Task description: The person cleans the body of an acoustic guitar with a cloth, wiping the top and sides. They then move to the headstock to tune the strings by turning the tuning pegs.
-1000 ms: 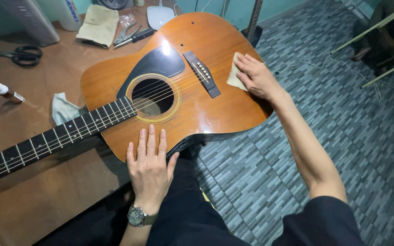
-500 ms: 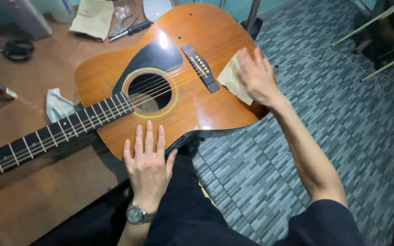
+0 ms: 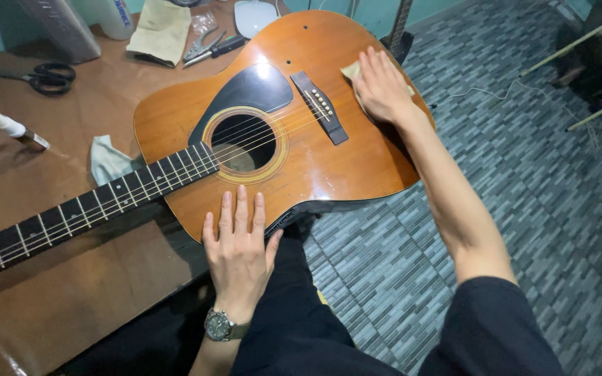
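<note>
An orange-brown acoustic guitar (image 3: 315, 167) lies face up on a brown table (image 3: 57, 292), its dark neck (image 3: 71, 209) running off to the left. My right hand (image 3: 382, 87) presses a small beige cloth (image 3: 351, 72) flat on the guitar top, just right of the black bridge (image 3: 320, 106). My left hand (image 3: 240, 252) rests flat with fingers spread on the lower edge of the guitar body, below the sound hole (image 3: 244, 143). It wears a wristwatch (image 3: 219, 325).
On the table lie black scissors (image 3: 43, 76), a white tube (image 3: 12, 129), a crumpled pale cloth (image 3: 109, 160), pliers (image 3: 212, 46), a beige bag (image 3: 159, 31) and a white mouse (image 3: 256, 15). Grey patterned floor tiles (image 3: 524, 181) fill the right side.
My right hand has slid the cloth across the guitar top toward the far edge, beside the bridge. My left hand has stayed flat on the lower edge.
</note>
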